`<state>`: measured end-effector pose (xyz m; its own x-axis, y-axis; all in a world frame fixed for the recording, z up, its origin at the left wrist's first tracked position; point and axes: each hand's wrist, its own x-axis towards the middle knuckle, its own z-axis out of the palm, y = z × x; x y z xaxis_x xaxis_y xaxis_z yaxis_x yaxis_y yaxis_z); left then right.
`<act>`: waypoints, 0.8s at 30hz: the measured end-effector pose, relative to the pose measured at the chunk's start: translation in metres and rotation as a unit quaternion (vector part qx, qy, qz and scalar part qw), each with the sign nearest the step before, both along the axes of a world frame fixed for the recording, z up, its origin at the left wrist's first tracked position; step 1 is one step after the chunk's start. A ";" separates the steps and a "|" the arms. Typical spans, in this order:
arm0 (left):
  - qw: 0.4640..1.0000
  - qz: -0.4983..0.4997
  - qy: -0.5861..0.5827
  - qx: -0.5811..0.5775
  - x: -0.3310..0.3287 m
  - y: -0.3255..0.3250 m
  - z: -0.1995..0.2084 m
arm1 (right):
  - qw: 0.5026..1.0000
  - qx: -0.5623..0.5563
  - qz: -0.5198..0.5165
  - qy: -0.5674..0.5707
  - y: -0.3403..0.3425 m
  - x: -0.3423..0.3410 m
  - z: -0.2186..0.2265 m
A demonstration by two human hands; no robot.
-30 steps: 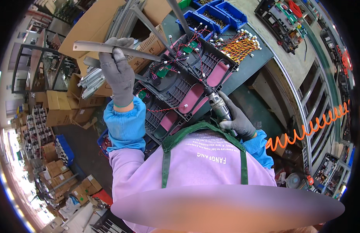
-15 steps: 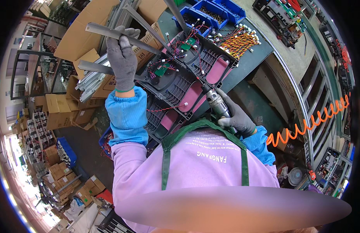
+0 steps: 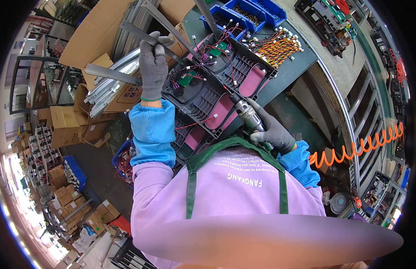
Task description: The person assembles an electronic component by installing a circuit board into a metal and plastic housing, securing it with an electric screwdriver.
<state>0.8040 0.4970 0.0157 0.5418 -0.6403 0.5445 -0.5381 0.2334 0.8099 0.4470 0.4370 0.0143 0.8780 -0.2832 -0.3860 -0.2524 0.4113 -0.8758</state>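
Observation:
My left hand (image 3: 154,65), in a grey glove, is closed around a flat metal bar (image 3: 135,30). The bar slants down to the right, to a black plastic housing (image 3: 196,89) with pink panels. My right hand (image 3: 276,133), also gloved, grips a power screwdriver (image 3: 249,115) whose tip points at the housings. Green circuit boards (image 3: 186,79) and thin wires with white connectors lie on them. Other metal bars (image 3: 111,74) jut from the housings on both sides of my left hand. The gloved hand hides part of the held bar.
Blue bins (image 3: 246,17) of small screws stand at the far edge of the green table (image 3: 294,67), beside a bundle of red-yellow wires (image 3: 279,48). Cardboard boxes (image 3: 66,127) and metal strips (image 3: 110,92) are at left. An orange coiled hose (image 3: 351,150) hangs at right.
My left hand has moved right and slightly nearer, and the outer end of its bar has swung right and tilted more steeply. The screwdriver stays in nearly the same place in my right hand.

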 end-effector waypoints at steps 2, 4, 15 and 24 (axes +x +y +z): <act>0.991 -0.046 0.122 0.018 -0.006 -0.004 -0.009 | 1.000 -0.004 -0.001 0.012 -0.002 0.004 0.002; 0.994 -0.040 0.073 0.076 -0.004 -0.004 -0.023 | 0.999 0.030 0.021 0.028 -0.006 0.010 0.005; 0.974 0.004 -0.021 0.227 0.010 0.000 -0.072 | 0.989 -0.053 0.083 0.113 -0.015 0.048 -0.009; 0.958 0.060 -0.080 0.269 0.005 0.004 -0.077 | 0.983 -0.094 0.091 0.129 -0.017 0.061 -0.012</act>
